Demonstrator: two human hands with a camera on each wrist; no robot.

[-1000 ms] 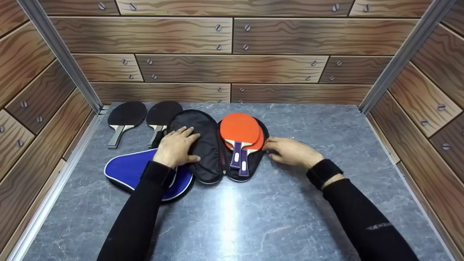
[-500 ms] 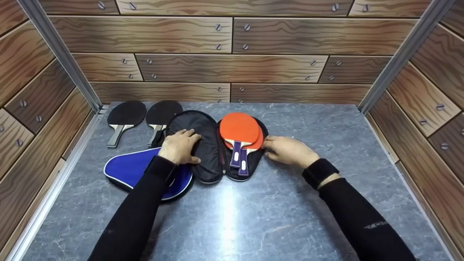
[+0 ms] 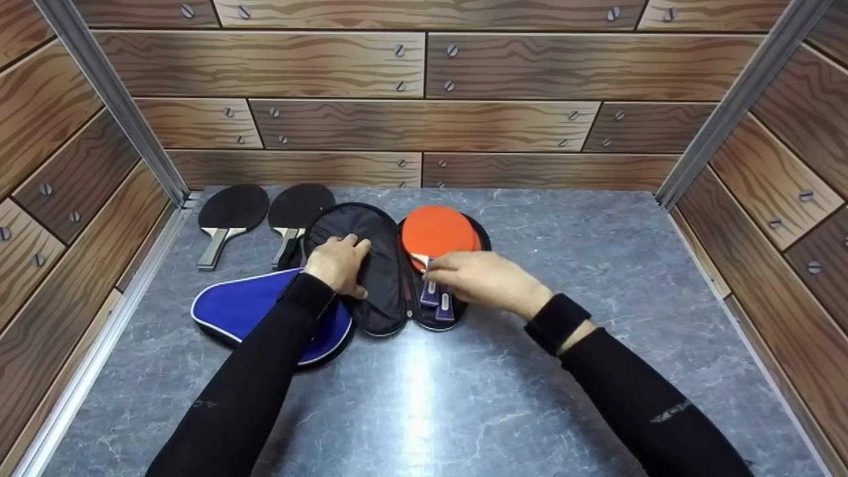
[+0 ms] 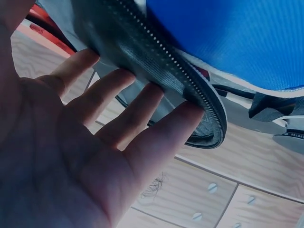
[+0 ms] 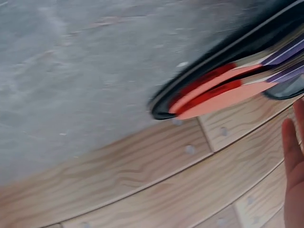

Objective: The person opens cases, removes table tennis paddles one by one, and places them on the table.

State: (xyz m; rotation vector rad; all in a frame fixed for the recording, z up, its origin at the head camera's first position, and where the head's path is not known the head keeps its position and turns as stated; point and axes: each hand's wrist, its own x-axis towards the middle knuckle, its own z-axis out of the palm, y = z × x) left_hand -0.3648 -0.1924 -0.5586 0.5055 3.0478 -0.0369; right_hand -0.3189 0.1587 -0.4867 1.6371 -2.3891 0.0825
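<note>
An unzipped black paddle case [image 3: 379,298] lies spread in the head view, its lid to the left. Two table tennis paddles [image 3: 437,232] with orange rubber and purple handles lie stacked in its right half. My left hand [image 3: 339,265] rests on the lid; in the left wrist view its fingertips touch the dark fabric [image 4: 142,66] beside the zipper [image 4: 175,61]. Above the paddle handles hovers my right hand [image 3: 487,278], fingers fairly straight, partly hiding the paddles. The right wrist view shows the paddles [image 5: 223,97] from the side, apart from the fingers [image 5: 289,142].
A blue case [image 3: 245,301] with white piping lies under my left forearm. Two black paddles [image 3: 233,207] with pale handles lie at the back left, one partly covered by the lid. Wood-patterned walls [image 3: 424,126] enclose the grey table [image 3: 563,411].
My right hand has left the right edge of the case and moved left over the paddle handles. The left hand has shifted slightly right on the lid.
</note>
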